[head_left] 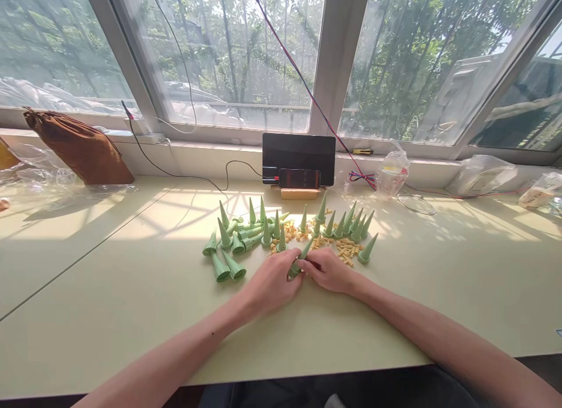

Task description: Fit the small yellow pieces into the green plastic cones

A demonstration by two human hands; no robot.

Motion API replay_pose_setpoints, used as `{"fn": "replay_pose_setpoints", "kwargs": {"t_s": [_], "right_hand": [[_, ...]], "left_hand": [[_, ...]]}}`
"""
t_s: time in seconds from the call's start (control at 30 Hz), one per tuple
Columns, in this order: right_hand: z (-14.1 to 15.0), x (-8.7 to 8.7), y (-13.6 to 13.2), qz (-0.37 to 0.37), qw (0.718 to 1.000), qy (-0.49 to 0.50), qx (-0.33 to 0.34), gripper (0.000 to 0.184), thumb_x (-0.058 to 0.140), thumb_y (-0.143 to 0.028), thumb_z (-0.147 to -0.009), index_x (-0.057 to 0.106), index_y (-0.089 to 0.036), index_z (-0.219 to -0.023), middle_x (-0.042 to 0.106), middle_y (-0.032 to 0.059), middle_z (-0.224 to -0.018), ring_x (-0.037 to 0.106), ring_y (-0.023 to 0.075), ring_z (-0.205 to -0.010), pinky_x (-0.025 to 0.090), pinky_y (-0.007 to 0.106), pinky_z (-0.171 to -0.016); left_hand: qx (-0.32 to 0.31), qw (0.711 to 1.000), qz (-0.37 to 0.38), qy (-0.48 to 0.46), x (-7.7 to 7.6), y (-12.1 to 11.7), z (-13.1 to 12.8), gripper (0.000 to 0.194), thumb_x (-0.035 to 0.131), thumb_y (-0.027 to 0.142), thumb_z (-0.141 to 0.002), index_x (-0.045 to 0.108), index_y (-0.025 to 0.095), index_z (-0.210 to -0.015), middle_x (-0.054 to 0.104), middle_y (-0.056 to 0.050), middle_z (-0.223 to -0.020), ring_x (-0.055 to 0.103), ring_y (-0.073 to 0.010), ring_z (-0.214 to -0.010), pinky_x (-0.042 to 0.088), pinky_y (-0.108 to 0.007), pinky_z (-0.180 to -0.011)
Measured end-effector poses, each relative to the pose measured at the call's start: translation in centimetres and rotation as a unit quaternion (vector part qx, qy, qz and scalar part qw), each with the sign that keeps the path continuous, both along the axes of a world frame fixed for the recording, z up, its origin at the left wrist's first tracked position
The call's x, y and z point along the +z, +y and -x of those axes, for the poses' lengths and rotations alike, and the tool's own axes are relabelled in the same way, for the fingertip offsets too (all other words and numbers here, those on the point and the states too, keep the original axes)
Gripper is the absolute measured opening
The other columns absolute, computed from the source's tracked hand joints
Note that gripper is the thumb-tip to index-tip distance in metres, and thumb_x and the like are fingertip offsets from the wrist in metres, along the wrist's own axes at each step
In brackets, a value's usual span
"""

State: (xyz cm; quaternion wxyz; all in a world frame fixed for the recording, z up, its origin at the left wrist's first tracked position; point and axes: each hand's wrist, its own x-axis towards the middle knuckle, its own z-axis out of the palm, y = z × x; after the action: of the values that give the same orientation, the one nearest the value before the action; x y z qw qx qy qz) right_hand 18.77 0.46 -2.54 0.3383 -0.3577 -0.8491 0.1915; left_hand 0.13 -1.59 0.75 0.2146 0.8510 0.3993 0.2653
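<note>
My left hand (274, 279) is closed around a green plastic cone (304, 256), held tilted with its tip up and to the right. My right hand (329, 270) is closed too, its thumb and fingertips pressed together against the cone's side; whatever they pinch is hidden. Just beyond my hands lie small yellow pegs (346, 253) in loose heaps. Several green cones stand upright around them, such as one cone (367, 250) right of my right hand. To the left, more cones lie on their sides, among them one cone (234, 267) with its open base facing me.
A dark tablet (298, 147) and a phone (300, 178) on a wooden stand (300, 194) rest against the window ledge. At the back left is a brown drawstring bag (83, 147). Clear plastic bags (392, 171) and a coiled cable (416, 204) lie back right.
</note>
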Motion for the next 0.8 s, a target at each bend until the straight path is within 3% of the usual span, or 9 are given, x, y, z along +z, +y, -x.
{"fn": "replay_pose_setpoints", "kwargs": {"t_s": [0.8], "right_hand": [[0.0,-0.06,0.08,-0.009,1.0,-0.016,-0.006,0.046,0.043,-0.038,-0.098,0.037,-0.018,-0.057,0.033,-0.0052,-0.05,0.03,0.008,-0.047,0.025,0.023,-0.048]], "left_hand": [[0.006,1.0,0.001,-0.006,-0.1,-0.02,0.01,0.016,0.049,0.02,-0.082,0.036,0.021,-0.073,0.048,0.003,-0.065,0.046,-0.0135,-0.056,0.033,-0.025,-0.052]]}}
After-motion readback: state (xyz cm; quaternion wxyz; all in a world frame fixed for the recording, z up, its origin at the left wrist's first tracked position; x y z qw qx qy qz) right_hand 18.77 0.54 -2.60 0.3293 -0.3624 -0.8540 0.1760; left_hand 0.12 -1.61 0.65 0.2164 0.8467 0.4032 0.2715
